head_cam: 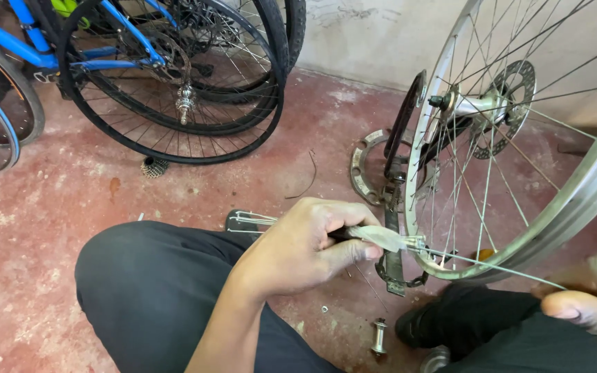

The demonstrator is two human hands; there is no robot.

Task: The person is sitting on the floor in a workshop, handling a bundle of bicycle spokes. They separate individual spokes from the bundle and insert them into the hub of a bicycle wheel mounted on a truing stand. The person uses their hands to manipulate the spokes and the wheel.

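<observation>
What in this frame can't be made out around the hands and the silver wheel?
- Right hand, head view: blurred and cut by the frame edge; its grip on the spoke is unclear.
- Tool in the left hand: fingers cover its handle.
- Silver wheel: cut off at top and right.
</observation>
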